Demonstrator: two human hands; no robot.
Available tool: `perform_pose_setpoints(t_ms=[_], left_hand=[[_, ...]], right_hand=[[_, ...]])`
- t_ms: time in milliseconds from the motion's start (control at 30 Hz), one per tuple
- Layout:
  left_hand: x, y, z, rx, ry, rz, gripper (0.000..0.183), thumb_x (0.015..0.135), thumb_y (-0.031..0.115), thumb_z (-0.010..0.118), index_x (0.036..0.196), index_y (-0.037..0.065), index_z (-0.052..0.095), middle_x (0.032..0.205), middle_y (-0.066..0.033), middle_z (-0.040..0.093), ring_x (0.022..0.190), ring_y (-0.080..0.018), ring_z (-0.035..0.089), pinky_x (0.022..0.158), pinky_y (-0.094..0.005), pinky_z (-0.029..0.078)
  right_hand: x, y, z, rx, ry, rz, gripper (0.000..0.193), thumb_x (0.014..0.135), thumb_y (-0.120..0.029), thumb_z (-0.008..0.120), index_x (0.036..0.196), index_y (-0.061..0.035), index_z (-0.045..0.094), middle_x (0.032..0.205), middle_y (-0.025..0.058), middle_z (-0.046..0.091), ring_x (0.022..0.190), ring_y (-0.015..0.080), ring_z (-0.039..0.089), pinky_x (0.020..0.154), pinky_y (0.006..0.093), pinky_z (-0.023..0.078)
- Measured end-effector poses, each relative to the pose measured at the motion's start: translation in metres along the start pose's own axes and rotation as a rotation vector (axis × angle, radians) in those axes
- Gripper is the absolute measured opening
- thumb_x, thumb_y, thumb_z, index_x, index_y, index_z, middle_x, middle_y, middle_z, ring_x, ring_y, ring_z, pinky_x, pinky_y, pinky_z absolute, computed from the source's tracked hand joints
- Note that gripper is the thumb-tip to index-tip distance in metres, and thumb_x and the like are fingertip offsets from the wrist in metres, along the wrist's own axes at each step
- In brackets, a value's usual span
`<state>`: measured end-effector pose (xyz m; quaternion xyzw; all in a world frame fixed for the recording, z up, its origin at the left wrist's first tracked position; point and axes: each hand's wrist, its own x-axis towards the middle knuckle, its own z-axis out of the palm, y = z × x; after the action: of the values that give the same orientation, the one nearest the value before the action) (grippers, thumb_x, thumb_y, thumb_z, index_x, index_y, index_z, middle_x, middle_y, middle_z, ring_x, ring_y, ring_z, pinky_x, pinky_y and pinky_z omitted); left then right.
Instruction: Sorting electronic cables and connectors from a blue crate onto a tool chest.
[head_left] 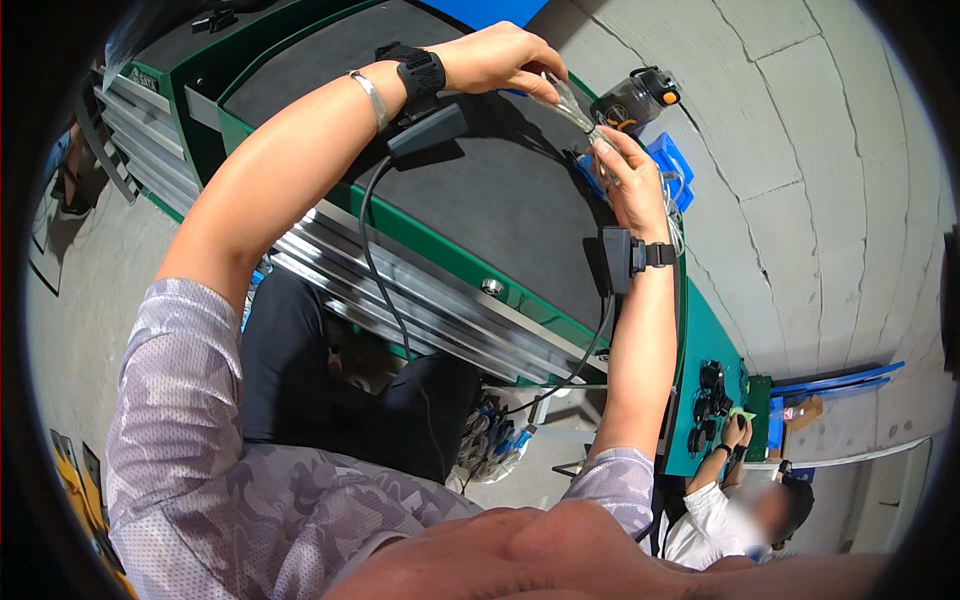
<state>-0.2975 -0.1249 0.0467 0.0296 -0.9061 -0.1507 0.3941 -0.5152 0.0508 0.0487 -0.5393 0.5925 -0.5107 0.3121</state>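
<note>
Above the far edge of a dark-topped workbench, a translucent grey cable bundle is stretched between my two hands. My left hand pinches its upper left end, fingers pressed together. The lower right end is in my right hand, whose fingers are closed round it. Loose pale strands hang beside the right wrist. Each wrist carries a strapped black box with a dark wire running down from it. Exactly what the fingertips press on is partly hidden.
A dark clear bottle with a black lid and a blue bin stand just beyond my right hand. Below the bench are metal drawers and a bag of blue-ended cables. At right, a co-worker handles something at a green table.
</note>
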Motion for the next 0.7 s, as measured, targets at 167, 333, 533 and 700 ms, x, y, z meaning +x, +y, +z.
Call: perform_pose_setpoints(t_ms=[167, 333, 533, 700], left_hand=[[0.001, 0.001, 0.001, -0.047, 0.042, -0.138, 0.048, 0.091, 0.049, 0.056, 0.098, 0.003, 0.069, 0.077, -0.0114, 0.065, 0.068, -0.0264, 0.059, 0.064, -0.0342, 0.048], [0.002, 0.001, 0.001, -0.094, 0.029, -0.281, 0.050, 0.092, 0.051, 0.055, 0.091, 0.002, 0.067, 0.069, -0.0085, 0.060, 0.060, -0.0184, 0.051, 0.058, -0.0326, 0.043], [0.000, 0.002, 0.004, -0.293, 0.016, -0.242, 0.045, 0.090, 0.044, 0.063, 0.116, 0.006, 0.063, 0.094, -0.0059, 0.064, 0.090, -0.0145, 0.060, 0.083, -0.0285, 0.048], [-0.001, 0.007, -0.001, -0.391, 0.012, -0.291, 0.044, 0.089, 0.040, 0.066, 0.117, 0.007, 0.062, 0.096, -0.0051, 0.064, 0.091, -0.0136, 0.058, 0.083, -0.0285, 0.047]], right_hand=[[-0.002, -0.004, 0.008, -0.170, 0.059, -0.136, 0.033, 0.086, -0.017, 0.072, 0.115, -0.0030, 0.065, 0.099, 0.0037, 0.067, 0.085, 0.0075, 0.058, 0.074, 0.0226, 0.045], [-0.005, -0.009, 0.015, -0.236, 0.072, -0.227, 0.033, 0.086, -0.017, 0.072, 0.115, -0.0023, 0.065, 0.102, 0.0041, 0.068, 0.091, 0.0097, 0.060, 0.079, 0.0236, 0.047], [-0.005, -0.010, 0.006, -0.223, 0.063, -0.165, 0.033, 0.087, -0.018, 0.070, 0.115, -0.0019, 0.065, 0.103, 0.0046, 0.068, 0.092, 0.0106, 0.061, 0.080, 0.0237, 0.046], [-0.004, -0.007, 0.002, -0.207, 0.054, -0.197, 0.032, 0.087, -0.017, 0.070, 0.115, -0.0016, 0.064, 0.105, 0.0056, 0.067, 0.097, 0.0120, 0.061, 0.087, 0.0257, 0.046]])
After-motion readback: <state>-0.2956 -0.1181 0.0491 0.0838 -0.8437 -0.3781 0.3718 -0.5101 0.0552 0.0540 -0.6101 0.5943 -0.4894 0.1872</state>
